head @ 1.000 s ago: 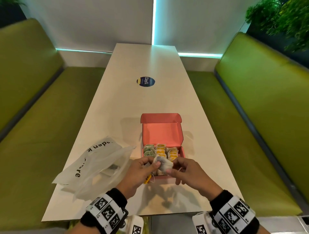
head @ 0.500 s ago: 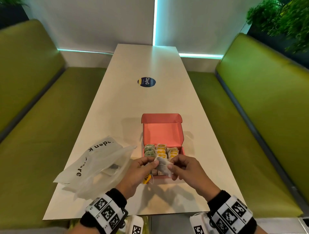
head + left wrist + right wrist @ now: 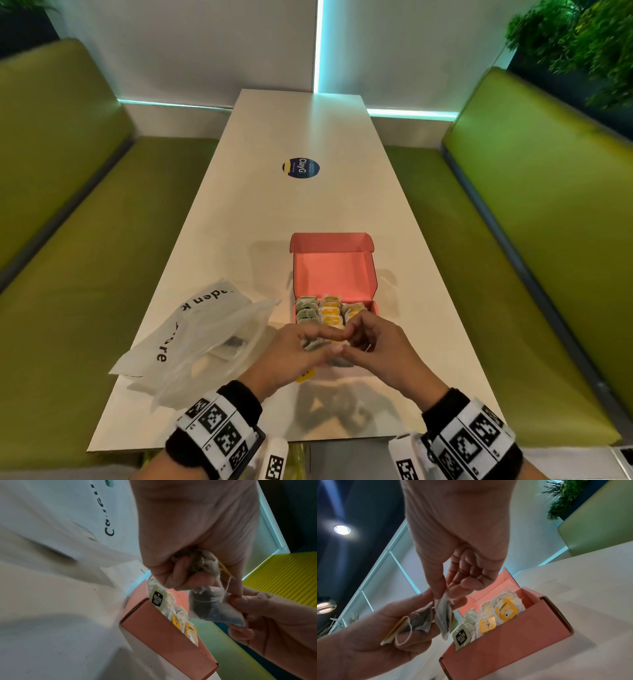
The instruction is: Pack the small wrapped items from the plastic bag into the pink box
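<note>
The pink box (image 3: pixel 334 267) stands open on the white table (image 3: pixel 308 137), its near half filled with rows of small wrapped tea bags (image 3: pixel 329 310) bearing green and yellow tags. Both hands meet just above the box's near end. My left hand (image 3: pixel 301 349) grips a crumpled tea bag with a yellow tag (image 3: pixel 204 562), also seen as the tea bag (image 3: pixel 419 620) from the right wrist. My right hand (image 3: pixel 447 591) pinches the top corner of a second tea bag (image 3: pixel 443 616), which hangs over the box (image 3: pixel 513 645). The plastic bag (image 3: pixel 205 339) lies left of the box.
Green benches (image 3: pixel 85 240) run along both long sides of the table. A round blue sticker (image 3: pixel 300 168) sits mid-table beyond the box. The box lid stands up at the far side. A plant (image 3: pixel 582 41) is at the back right.
The hands have drawn closer together over the box's near end, so the tea bags between them are now mostly hidden in the head view. Box and plastic bag have not moved.
</note>
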The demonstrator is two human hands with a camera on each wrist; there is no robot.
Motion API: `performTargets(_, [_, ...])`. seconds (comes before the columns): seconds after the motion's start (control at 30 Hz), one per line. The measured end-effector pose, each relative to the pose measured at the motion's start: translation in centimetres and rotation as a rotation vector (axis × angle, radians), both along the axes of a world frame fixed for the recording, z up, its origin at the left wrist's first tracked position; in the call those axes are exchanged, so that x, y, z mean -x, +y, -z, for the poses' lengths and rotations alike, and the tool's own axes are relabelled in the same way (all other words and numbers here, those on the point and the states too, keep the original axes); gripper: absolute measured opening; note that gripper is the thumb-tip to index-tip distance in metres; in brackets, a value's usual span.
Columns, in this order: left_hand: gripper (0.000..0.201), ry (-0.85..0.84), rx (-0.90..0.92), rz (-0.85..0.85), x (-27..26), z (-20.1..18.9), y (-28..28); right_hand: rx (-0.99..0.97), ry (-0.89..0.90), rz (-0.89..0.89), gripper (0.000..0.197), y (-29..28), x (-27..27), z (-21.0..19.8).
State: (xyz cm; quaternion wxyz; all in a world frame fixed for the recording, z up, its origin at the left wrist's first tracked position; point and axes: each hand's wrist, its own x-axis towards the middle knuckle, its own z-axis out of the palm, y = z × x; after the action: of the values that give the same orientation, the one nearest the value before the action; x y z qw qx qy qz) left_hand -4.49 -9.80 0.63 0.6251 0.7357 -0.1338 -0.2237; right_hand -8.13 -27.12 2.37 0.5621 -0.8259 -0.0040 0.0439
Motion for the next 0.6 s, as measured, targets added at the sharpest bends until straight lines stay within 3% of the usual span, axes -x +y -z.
performTargets(0.1, [0.006, 0.01, 0.01, -0.044, -0.1, -0.1, -0.2, 0.065, -0.037, -0.023, 0.029, -0.2, -0.1, -0.2])
performTargets(0.2, [0.009, 0.041, 0.018, -0.083, -0.3, -0.1, -0.2, 0.057, -0.125, 0.003, 0.028, -0.8, -0.3, -0.4])
performTargets(0.33, [0.009, 0.114, 0.053, -0.099, -0.3, -0.3, -0.2, 0.11, -0.236, -0.047, 0.008, -1.7, -0.9, -0.3])
performTargets(0.6, [0.016, 0.155, 0.044, -0.085, -0.2, -0.3, -0.3, 0.22, -0.344, -0.161, 0.017, -1.7, -1.0, 0.4])
